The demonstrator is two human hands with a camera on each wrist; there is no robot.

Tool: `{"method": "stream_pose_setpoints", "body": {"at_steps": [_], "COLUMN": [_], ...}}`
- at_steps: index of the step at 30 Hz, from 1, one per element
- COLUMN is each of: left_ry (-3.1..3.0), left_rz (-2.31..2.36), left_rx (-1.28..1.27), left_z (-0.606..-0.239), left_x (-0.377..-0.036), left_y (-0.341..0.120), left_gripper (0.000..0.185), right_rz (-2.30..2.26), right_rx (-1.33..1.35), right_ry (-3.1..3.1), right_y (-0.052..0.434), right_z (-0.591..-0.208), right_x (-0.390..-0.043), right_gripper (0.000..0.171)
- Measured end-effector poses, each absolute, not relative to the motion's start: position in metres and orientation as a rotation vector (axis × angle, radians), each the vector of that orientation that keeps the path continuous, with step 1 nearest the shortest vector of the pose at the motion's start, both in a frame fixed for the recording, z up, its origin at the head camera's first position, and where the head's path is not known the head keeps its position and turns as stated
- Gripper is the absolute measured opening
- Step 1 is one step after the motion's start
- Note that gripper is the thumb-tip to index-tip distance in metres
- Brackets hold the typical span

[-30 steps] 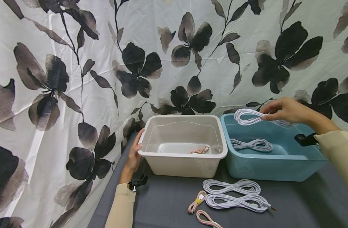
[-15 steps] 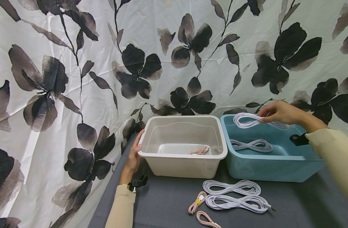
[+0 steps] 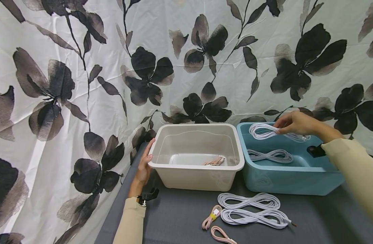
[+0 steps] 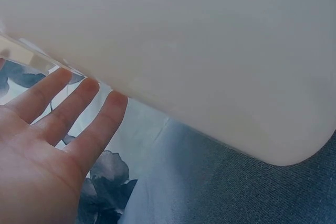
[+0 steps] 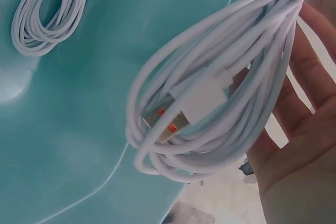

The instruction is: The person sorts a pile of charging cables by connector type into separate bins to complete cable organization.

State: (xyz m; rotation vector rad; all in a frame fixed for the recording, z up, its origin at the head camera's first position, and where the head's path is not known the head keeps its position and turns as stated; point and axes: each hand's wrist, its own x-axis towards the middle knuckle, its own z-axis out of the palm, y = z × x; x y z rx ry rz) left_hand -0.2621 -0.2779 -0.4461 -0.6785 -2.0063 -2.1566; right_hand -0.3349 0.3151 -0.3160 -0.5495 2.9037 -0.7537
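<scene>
My right hand pinches the middle of a coiled white USB cable over the blue bin. In the right wrist view, the cable's metal USB plug shows among its loops. Below it, a second bundled white cable lies inside the blue bin. My left hand rests against the left side of the beige bin, thumb by the rim. The left wrist view has its fingertips touching the bin wall, fingers extended. A small pink cable lies in the beige bin.
In front of the bins, bundled white cables lie on the grey tabletop. Left of them are a pink cable with a yellow tie and another pink cable. A floral curtain hangs behind the bins.
My right hand has moved slightly left and lower with the white USB cable, bringing it down toward the blue bin. The left hand stays at the beige bin.
</scene>
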Motion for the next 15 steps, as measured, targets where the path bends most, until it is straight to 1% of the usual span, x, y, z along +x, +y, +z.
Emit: {"method": "stream_pose_setpoints", "body": {"at_steps": [6, 15], "left_ry": [-2.004, -2.027], "left_rz": [-2.154, -2.148], "left_rx": [-0.687, -0.678], "left_z": [-0.446, -0.449], "left_x": [-0.262, -0.264], "left_y": [-0.278, -0.280], "left_gripper": [0.071, 0.071], "right_rz": [-0.761, -0.776], "right_rx": [-0.536, -0.511], "right_ry": [2.922, 2.950], "right_y": [0.318, 0.314], "right_z": [-0.315, -0.302], "right_x": [-0.335, -0.324], "right_gripper": [0.024, 0.034]}}
